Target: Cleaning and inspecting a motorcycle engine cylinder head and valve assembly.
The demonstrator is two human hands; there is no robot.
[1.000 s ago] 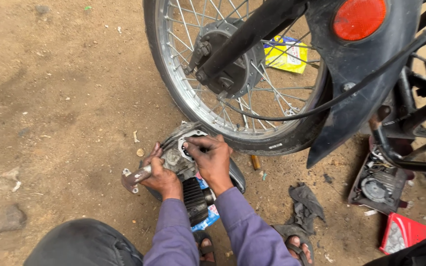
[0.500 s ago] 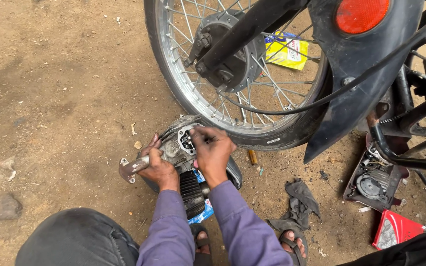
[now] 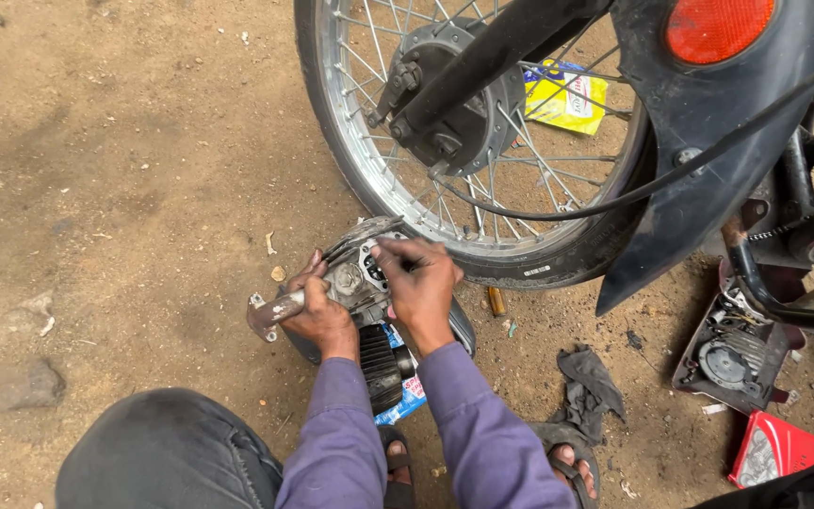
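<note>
A grey metal engine cylinder head (image 3: 355,273) with cooling fins rests on a black finned cylinder (image 3: 379,363) on the dirt, just in front of a motorcycle's spoked rear wheel (image 3: 407,188). My left hand (image 3: 317,316) grips the head's left side, beside a protruding metal pipe flange (image 3: 266,316). My right hand (image 3: 421,287) presses its fingers onto the top of the head; what is under the fingertips is hidden. Both arms wear purple sleeves.
Black mudguard with red reflector (image 3: 718,28) overhangs at the right. An opened engine cover (image 3: 732,353), a red lamp part (image 3: 779,452), a dark rag (image 3: 591,386) and a yellow packet (image 3: 567,99) lie around. A stone (image 3: 16,386) sits left. My knee (image 3: 162,457) is low left.
The view has shifted slightly; my hands stay on the cylinder head, with the right fingers moving a little across its top.
</note>
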